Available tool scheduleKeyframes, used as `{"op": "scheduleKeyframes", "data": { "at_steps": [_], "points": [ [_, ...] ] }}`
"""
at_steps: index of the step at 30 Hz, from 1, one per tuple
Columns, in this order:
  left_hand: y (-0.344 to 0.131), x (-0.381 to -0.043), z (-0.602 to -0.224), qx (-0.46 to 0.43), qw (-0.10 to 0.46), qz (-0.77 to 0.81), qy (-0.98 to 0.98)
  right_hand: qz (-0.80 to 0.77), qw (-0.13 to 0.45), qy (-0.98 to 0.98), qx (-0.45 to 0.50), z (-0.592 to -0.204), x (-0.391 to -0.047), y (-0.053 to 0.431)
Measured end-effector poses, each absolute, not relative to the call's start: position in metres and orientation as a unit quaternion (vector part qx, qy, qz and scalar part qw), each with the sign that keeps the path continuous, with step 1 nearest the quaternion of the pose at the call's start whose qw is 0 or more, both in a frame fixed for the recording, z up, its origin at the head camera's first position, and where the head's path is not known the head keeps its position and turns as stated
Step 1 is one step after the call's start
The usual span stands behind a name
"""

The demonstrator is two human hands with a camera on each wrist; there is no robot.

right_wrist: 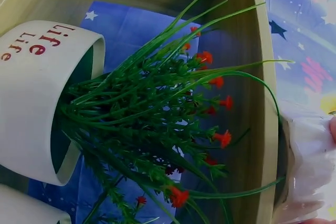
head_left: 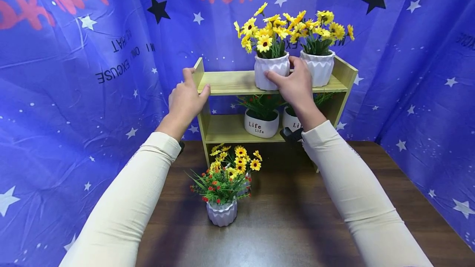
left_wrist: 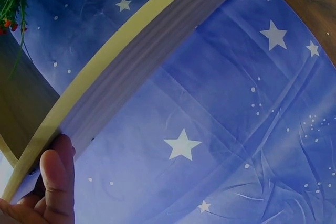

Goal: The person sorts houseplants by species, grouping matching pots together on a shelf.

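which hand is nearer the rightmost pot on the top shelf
Right: the right hand grips the yellow-flowered pot beside the rightmost pot; the left hand holds the shelf's far left side panel.

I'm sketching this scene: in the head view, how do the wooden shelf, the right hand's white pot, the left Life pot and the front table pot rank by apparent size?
1. Wooden shelf
2. White pot in the right hand
3. Left Life pot and front table pot: too alike to rank

Glare marks the tabletop (head_left: 259, 236); the left wrist view looks dim.
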State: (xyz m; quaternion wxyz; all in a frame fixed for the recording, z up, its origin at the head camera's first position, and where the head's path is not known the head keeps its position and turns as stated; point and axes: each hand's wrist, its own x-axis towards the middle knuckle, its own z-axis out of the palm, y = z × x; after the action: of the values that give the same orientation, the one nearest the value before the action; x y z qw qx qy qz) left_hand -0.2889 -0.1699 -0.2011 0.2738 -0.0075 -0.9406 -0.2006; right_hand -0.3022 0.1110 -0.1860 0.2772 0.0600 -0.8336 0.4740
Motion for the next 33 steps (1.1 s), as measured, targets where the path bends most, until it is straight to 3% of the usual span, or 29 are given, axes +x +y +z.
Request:
{"op": "scheduleKeyframes", "data": {
  "at_steps": [16, 28, 33],
  "points": [
    [-0.169, -0.289, -0.201, -0.003, 0.272, -0.203, -0.941, 0.463, 0.249, -0.849, 0.053, -0.181, -0.317, 0.109],
    [-0.17, -0.289, -0.201, -0.005, 0.271, -0.203, -0.941, 0.486, 0.281, -0.825, 0.068, -0.192, -0.307, 0.109],
    [-0.171, -0.289, -0.2, -0.007, 0.271, -0.203, -0.941, 0.542, 0.333, -0.765, 0.097, -0.209, -0.287, 0.11]
  ]
}}
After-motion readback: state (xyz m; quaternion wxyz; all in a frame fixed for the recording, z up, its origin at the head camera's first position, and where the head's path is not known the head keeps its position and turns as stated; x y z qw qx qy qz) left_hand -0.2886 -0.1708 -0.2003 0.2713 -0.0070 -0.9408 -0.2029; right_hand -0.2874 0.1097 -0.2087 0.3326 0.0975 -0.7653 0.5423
